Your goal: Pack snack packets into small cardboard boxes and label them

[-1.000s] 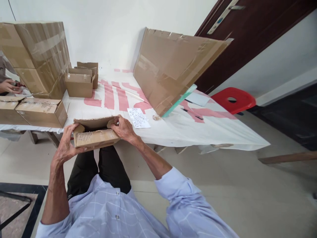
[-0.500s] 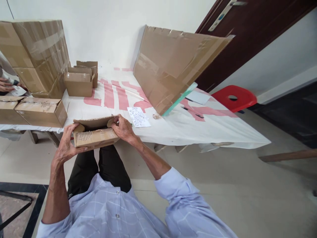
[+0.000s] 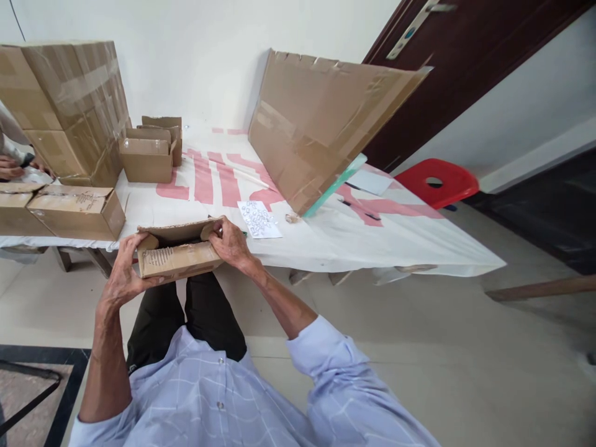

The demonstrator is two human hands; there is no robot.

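Note:
A small brown cardboard box [image 3: 181, 259] is held up at the table's front edge, tilted toward me, with its top flaps apart and a dark inside showing. My left hand [image 3: 123, 270] grips its left end, thumb beneath and fingers over the upper corner. At the right end, my right hand [image 3: 231, 243] pinches the box near a corner flap. The fingertips there are partly hidden. Just right of that hand lies a white sheet with small printed shapes [image 3: 259, 220].
Closed boxes [image 3: 77, 211] and small open boxes [image 3: 146, 162] stand left, before stacked taped cartons [image 3: 69, 112]. A large cardboard sheet [image 3: 321, 124] leans on the wall. Another person's hand [image 3: 10, 167] shows far left. A red stool [image 3: 437, 180] stands beyond the table [image 3: 419, 245].
The view has shifted slightly. Both hands keep hold of the cardboard box in nearly the same pose. The other person's hand at far left has moved a little.

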